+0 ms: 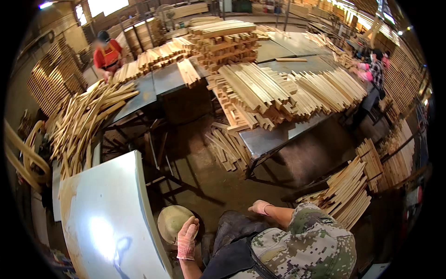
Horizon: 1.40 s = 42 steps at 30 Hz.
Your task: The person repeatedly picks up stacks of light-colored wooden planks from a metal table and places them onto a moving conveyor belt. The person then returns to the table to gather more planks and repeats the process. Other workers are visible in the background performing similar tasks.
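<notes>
My left hand [186,239], in a pink-and-white work glove, is at the right edge of a pale, rounded hat [171,222] with a brim. Its fingers are bent over the brim and look closed on it; the thumb side is partly hidden. The hat is beside the right edge of a shiny metal-topped table [83,200]. My right hand [261,207], gloved too, is out in front of my body above the floor. Its fingers are curled together, and nothing shows in them.
Wood strips are stacked high on a metal table [267,139] ahead. Loose strips [93,116] pile up at left, with more bundles [341,190] on the right. Short pieces [227,146] lie on the floor. A person in red [108,56] and a person in plaid [374,69] stand at tables.
</notes>
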Motion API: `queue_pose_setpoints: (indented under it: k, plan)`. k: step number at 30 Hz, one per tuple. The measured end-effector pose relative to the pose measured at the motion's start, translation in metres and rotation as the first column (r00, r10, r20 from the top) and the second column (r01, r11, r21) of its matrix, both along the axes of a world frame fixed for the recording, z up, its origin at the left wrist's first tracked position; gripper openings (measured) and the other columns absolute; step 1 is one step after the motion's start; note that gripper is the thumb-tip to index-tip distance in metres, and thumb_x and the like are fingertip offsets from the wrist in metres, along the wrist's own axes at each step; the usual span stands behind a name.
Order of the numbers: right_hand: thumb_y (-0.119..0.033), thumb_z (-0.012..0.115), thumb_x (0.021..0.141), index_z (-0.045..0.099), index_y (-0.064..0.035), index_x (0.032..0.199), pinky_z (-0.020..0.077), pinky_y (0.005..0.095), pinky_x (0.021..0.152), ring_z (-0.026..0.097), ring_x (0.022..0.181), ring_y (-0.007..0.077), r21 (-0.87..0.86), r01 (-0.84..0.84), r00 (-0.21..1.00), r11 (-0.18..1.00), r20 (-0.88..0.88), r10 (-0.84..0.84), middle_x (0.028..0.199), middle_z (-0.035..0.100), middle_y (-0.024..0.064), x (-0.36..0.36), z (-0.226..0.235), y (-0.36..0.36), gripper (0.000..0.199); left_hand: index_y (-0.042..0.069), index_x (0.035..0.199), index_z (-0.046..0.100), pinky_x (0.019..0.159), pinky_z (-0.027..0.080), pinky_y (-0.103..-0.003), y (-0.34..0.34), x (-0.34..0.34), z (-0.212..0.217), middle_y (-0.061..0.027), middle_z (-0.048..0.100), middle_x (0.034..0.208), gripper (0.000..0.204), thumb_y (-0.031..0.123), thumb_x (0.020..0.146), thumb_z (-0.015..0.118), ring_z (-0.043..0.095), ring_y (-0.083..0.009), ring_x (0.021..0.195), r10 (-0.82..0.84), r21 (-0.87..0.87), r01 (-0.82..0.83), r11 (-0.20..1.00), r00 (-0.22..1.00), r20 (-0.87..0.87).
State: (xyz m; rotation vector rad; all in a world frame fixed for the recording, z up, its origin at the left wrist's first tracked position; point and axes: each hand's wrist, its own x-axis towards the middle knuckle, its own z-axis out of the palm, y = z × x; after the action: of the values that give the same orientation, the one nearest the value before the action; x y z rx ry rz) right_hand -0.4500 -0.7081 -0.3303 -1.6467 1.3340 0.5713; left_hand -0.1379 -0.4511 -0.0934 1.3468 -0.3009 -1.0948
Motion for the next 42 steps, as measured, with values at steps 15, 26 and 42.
queue_pose_setpoints:
  k: [15,26,42]
  plan:
    - [-0.040,0.062,0.101,0.078,0.0020,0.116,0.0573,0.0509,0.095,0.072,0.111,0.0471,-0.037,-0.101,0.995,0.994,-0.028,0.100,0.117,0.076,0.0303,-0.013,-0.049,-0.044,0.047,0.002,0.146,0.067,0.094,0.058,-0.034,-0.213,0.169,-0.082,-0.0085,0.078,0.121,0.050,0.032,0.107,0.072,0.073,-0.0188,0.102,-0.211,0.205,0.219,0.954,0.975,-0.064]
    - [-0.031,0.064,0.100,0.068,0.0006,0.136,0.0540,0.0407,0.099,0.072,0.108,0.0300,-0.545,0.684,0.722,0.485,0.602,-0.342,0.118,0.076,0.0240,0.075,0.223,-0.353,0.048,-0.001,0.148,0.066,0.100,0.052,-0.030,-0.444,0.195,-0.088,-0.0061,0.075,0.129,0.050,0.024,0.106,0.076,0.067,-0.0146,0.113,-0.513,0.106,0.519,0.848,0.855,-0.076]
    - [-0.057,0.065,0.102,0.050,-0.0004,0.162,0.0412,0.0461,0.125,0.054,0.148,0.0413,-0.766,0.521,0.787,0.377,0.260,-0.560,0.156,0.058,0.0297,0.022,0.208,-0.766,0.083,-0.004,0.173,0.018,0.135,0.023,-0.040,-0.751,0.086,-0.099,-0.0266,0.026,0.179,0.098,0.025,0.101,0.078,0.026,-0.0344,0.166,-0.457,0.234,0.397,0.887,0.825,0.333]
